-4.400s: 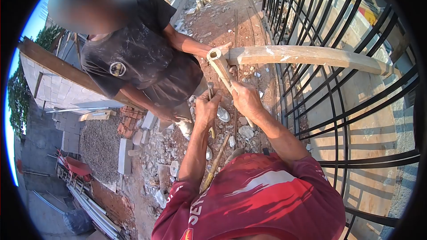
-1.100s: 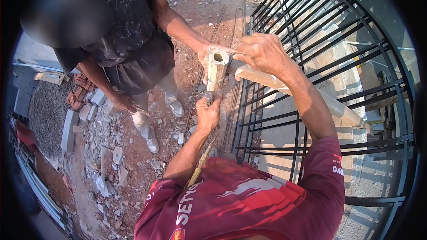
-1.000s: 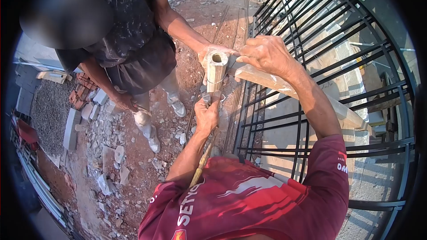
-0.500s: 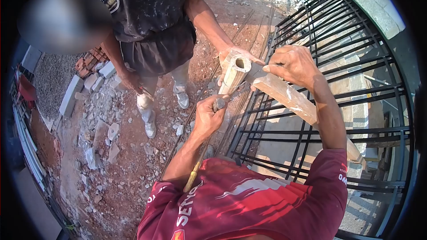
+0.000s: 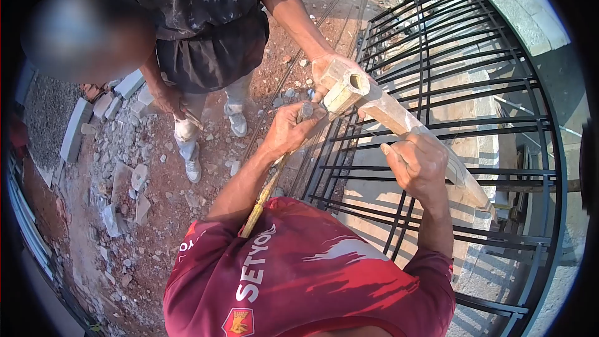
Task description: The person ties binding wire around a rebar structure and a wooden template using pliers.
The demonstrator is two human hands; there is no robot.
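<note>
- The hollow pole lies slanted across the black gate, its open end toward the co-worker.
- Left hand: fingers wrapped round a hammer, head right at the pole's open end.
- Right hand: fingers closed on the pole further down, apparently steadying it.
- The co-worker's hand cups the open end, probably as a brace.

Reddish dirt ground is carrying everything here, with broken stone rubble lying scattered across it. Grey concrete blocks are sitting at its left edge, and long steel rods are lying along it beside the black metal fence.
</note>
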